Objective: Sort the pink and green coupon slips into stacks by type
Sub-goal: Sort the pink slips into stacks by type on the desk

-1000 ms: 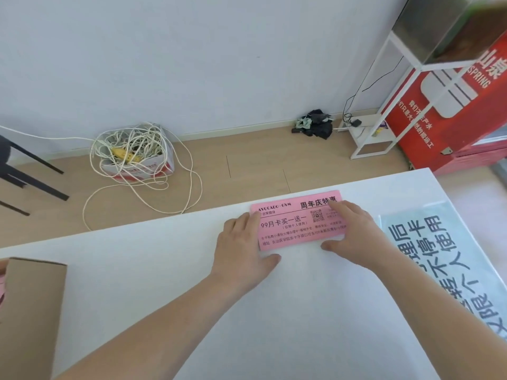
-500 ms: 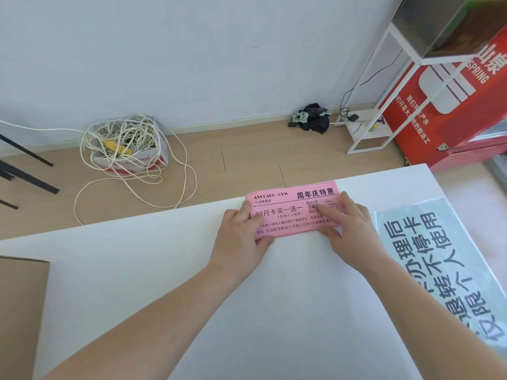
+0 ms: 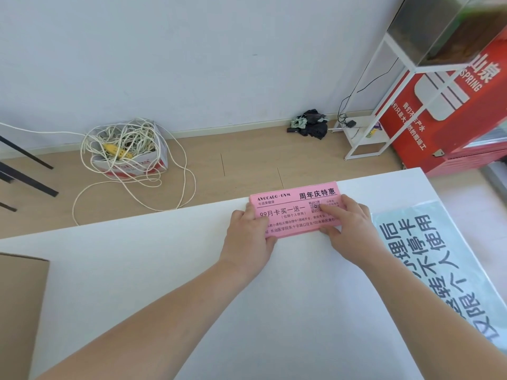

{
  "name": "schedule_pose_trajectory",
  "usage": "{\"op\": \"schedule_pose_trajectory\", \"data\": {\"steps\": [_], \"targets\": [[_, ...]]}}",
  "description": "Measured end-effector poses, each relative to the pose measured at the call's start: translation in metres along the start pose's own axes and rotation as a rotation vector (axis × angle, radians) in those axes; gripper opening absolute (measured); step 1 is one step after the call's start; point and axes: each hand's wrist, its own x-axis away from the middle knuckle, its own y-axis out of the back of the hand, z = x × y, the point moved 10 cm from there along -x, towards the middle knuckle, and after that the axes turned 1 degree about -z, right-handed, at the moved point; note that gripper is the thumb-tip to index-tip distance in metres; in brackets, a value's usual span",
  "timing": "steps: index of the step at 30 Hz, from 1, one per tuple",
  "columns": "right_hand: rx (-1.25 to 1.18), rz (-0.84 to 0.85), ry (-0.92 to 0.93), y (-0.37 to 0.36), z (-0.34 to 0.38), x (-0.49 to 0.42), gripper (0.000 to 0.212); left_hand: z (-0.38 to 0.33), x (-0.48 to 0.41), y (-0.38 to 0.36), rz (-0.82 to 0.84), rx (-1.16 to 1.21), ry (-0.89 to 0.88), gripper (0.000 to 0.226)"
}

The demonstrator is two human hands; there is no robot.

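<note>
Progress: one pink stack (image 3: 295, 212) is assembled and lies at the far edge of the white table (image 3: 164, 283), centre of the frame. No green slips can be identified. A pale sheet (image 3: 439, 256) with large black characters lies at the right of the frame, type unconfirmed. Green sorting is judged outstanding.

Grip: the left hand (image 3: 248, 237) curls round the stack's left end. The right hand (image 3: 348, 223) pinches the right end, fingers on top, thumb at the near edge.

Appearance: rectangular, bright pink, black print, QR code, several slips thick, edges near flush.
</note>
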Motion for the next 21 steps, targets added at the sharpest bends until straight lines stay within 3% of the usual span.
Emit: {"op": "schedule_pose_trajectory", "data": {"steps": [12, 17, 21], "targets": [[0.007, -0.034, 0.003, 0.005, -0.01, -0.003, 0.05, -0.012, -0.013, -0.01, 0.049, 0.013, 0.029, 0.022], [0.081, -0.076, -0.016, 0.017, 0.004, 0.006, 0.052, -0.014, 0.005, 0.011, 0.049, 0.235, 0.029, 0.03], [-0.035, -0.104, 0.093, 0.011, 0.068, 0.033, 0.037, 0.002, 0.053, 0.044, 0.077, 0.386, 0.091, 0.042]]}}
